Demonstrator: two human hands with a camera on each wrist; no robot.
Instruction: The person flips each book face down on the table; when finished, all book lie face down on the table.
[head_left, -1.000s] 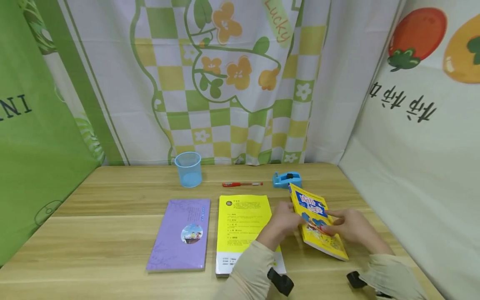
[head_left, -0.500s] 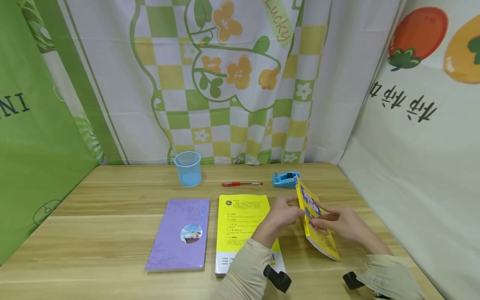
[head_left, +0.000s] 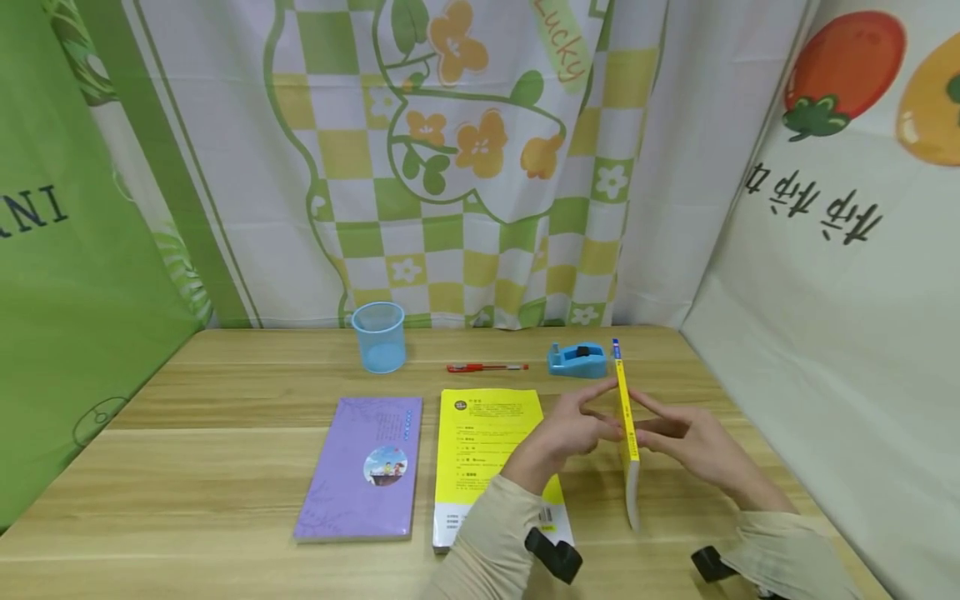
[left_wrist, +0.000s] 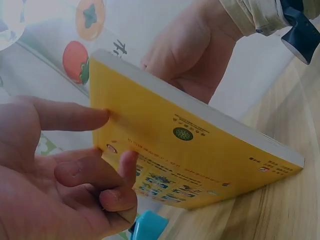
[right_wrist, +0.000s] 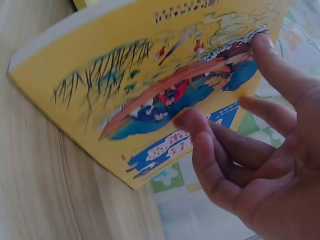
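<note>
A thin yellow book [head_left: 628, 433] stands upright between my hands, its spine facing me in the head view. My left hand [head_left: 566, 432] touches its back cover [left_wrist: 165, 125] with straight thumb and forefinger near the spine, while other fingers bend. From the opposite side, my right hand [head_left: 693, 437] presses fingertips on the illustrated front cover [right_wrist: 170, 95]. Its thumb lies straight against that cover. The book's lower edge is at the wooden tabletop in both wrist views. A thicker yellow and white book [head_left: 487, 450] lies flat beside it, partly hidden by my left forearm.
A purple book [head_left: 363, 475] lies further left on the table [head_left: 187, 483]. Along the back are a blue see-through cup [head_left: 380, 340], a red pen [head_left: 487, 367] and a blue tape dispenser [head_left: 576, 361]. Printed curtains [head_left: 480, 167] hang behind.
The thin yellow book has turned from showing its front cover to standing edge-on, spine toward the head camera. Both hands turned with it; the other things stayed put.
</note>
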